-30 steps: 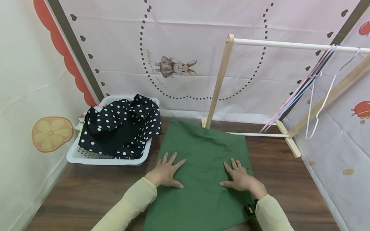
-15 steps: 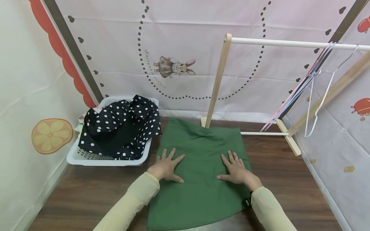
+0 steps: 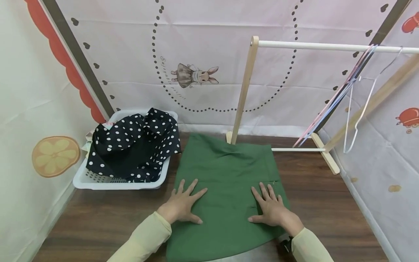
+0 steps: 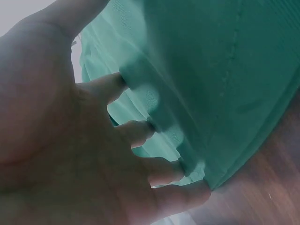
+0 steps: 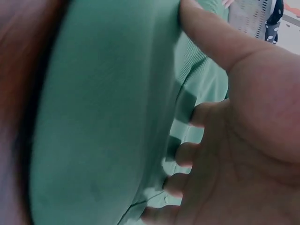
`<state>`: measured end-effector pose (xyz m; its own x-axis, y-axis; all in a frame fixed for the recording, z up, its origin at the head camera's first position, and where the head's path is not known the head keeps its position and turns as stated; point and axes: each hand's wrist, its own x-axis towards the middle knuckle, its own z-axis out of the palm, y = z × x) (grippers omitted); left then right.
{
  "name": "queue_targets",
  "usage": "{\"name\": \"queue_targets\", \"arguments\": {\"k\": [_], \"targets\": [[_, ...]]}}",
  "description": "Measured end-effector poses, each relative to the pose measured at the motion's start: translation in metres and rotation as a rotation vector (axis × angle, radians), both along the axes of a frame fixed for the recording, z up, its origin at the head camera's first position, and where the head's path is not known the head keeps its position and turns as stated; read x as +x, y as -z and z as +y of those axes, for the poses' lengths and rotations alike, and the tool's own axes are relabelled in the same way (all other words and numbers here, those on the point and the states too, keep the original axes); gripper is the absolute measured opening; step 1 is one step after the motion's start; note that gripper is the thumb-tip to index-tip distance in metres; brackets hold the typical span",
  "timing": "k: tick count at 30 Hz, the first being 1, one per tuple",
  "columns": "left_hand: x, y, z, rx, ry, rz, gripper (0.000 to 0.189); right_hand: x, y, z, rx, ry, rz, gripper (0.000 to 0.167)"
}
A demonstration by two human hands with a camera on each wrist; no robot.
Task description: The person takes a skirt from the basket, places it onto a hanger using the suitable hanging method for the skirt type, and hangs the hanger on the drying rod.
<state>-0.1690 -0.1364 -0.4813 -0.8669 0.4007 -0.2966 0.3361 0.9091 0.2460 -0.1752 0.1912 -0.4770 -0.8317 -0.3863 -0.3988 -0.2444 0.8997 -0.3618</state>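
Left hand [image 3: 181, 204] and right hand [image 3: 271, 210] lay fingers-spread on the green garment [image 3: 226, 222], probably a skirt; uneven pushing could have deepened its far creases [image 3: 229, 154]

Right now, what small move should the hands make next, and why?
Probably slide the left hand and right hand toward the far edge of the green cloth, smoothing it: creases show there, while both hands are spread nearer the person.

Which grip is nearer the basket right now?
Left. The left grip rests on the left side of the cloth, right of the basket and apart from it; the right grip rests on the cloth's right side, farther away.
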Motion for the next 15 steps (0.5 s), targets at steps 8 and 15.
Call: {"name": "queue_targets", "arguments": {"k": [8, 15], "targets": [[-0.0002, 0.0014, -0.0033, 0.009, -0.006, -0.012, 0.103, 0.0016, 0.0039, 0.0035, -0.035, 0.001, 0.017, 0.101], [-0.0064, -0.0004, -0.006, 0.032, 0.001, 0.006, 0.102, -0.0022, 0.0063, 0.0019, -0.027, -0.004, 0.046, 0.101]]}}
